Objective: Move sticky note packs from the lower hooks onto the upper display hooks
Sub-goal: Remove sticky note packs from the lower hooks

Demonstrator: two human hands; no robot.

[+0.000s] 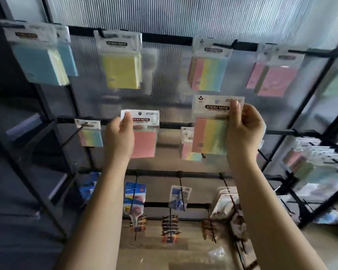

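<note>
1. Right now both hands hold packs: left hand grips a pink pack, right hand pinches a striped pack by its header.
2. Upper hooks sit well above both grips — already crowded.
3. Risk: hang-hole misses hook tip w/ one-handed aim — pack could slip and drop.
</note>
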